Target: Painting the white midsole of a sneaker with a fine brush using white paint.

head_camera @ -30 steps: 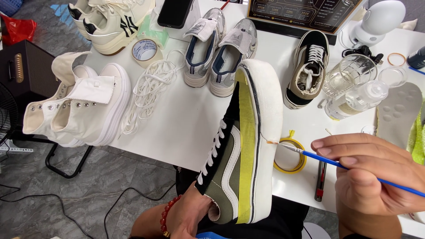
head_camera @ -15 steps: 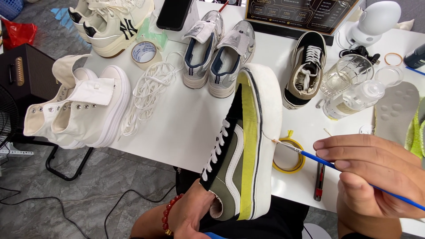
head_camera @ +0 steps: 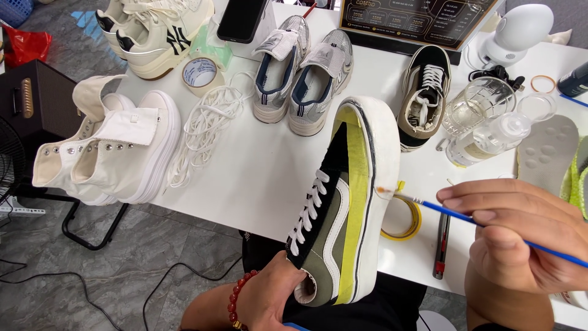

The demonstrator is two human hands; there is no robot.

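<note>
Olive-and-black sneaker (head_camera: 343,220) with yellow-taped white sole, left hand (head_camera: 275,300) gripping its heel, right hand (head_camera: 520,242) pinching blue paintbrush (head_camera: 453,213).

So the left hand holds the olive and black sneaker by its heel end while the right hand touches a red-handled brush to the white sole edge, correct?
Not quite: the brush has a blue handle, not red, as the head view shows. The rest holds: the left hand grips the olive and black sneaker at its heel end, and the right hand puts the brush tip against the white sole edge.
</note>
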